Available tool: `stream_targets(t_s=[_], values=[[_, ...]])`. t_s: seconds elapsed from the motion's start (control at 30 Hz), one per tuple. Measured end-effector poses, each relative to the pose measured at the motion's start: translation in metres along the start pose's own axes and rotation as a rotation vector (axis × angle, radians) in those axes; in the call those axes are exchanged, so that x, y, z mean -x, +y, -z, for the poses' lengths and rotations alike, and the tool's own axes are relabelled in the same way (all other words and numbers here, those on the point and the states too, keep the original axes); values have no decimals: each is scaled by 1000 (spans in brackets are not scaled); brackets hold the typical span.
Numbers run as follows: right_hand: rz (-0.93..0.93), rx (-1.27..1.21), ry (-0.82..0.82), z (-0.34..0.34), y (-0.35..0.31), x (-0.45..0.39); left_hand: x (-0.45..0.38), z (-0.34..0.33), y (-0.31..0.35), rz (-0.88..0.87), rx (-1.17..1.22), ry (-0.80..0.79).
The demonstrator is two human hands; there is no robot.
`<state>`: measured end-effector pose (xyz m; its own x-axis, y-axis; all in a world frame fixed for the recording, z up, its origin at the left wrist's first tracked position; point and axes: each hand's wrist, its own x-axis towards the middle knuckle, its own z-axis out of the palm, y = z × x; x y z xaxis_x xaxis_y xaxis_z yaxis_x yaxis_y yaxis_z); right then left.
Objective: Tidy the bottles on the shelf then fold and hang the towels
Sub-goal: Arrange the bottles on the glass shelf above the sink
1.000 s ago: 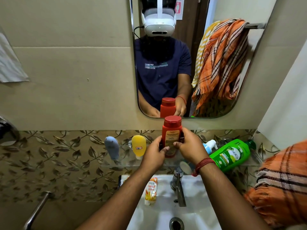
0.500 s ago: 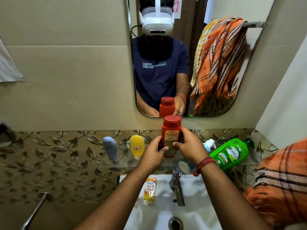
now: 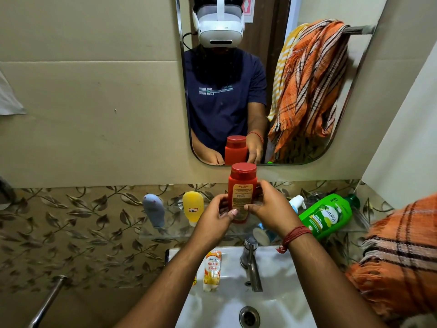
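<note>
Both hands hold the red bottle (image 3: 241, 192) upright over the clear shelf (image 3: 165, 229) below the mirror (image 3: 260, 79). The left hand (image 3: 214, 220) closes on the bottle's lower left side with its thumb across the label, and the right hand (image 3: 269, 208) wraps the right side, fingers curling behind; both are clamped on it. The bottle's long axis runs straight up and down, cap on top, and its base sits at about shelf level, though the hands hide whether it rests on the shelf. To the left stand a grey bottle (image 3: 153, 210) and a yellow bottle (image 3: 193, 208), both cap-down and apart from each other. To the right, a green bottle (image 3: 326, 215) lies tilted on its side, neck pointing up and right, with a white pump bottle (image 3: 296, 202) between it and the right hand. The right hand is the nearer to the green bottle, so standing it upright would likely fall to that hand. An orange towel (image 3: 402, 252) hangs at the right edge.
</note>
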<state>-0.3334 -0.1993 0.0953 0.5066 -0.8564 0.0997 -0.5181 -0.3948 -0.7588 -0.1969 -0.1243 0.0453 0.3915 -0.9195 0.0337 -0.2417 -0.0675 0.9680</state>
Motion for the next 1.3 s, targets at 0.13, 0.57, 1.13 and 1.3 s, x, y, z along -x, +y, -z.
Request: stream_targets(t_s=[0.13,0.57,1.13,1.3], values=[[40,78,133,7,1,16,32,-4,-6,-39,-12,162],[-126,239,145,-4,49,74,35,-55,5,-19,-317,-127],[-170,-391,219,21,52,61,55,-79,12,-154,-5,-11],[-145,-156,220,40,52,41,31,-98,28,-216,-137,-24]])
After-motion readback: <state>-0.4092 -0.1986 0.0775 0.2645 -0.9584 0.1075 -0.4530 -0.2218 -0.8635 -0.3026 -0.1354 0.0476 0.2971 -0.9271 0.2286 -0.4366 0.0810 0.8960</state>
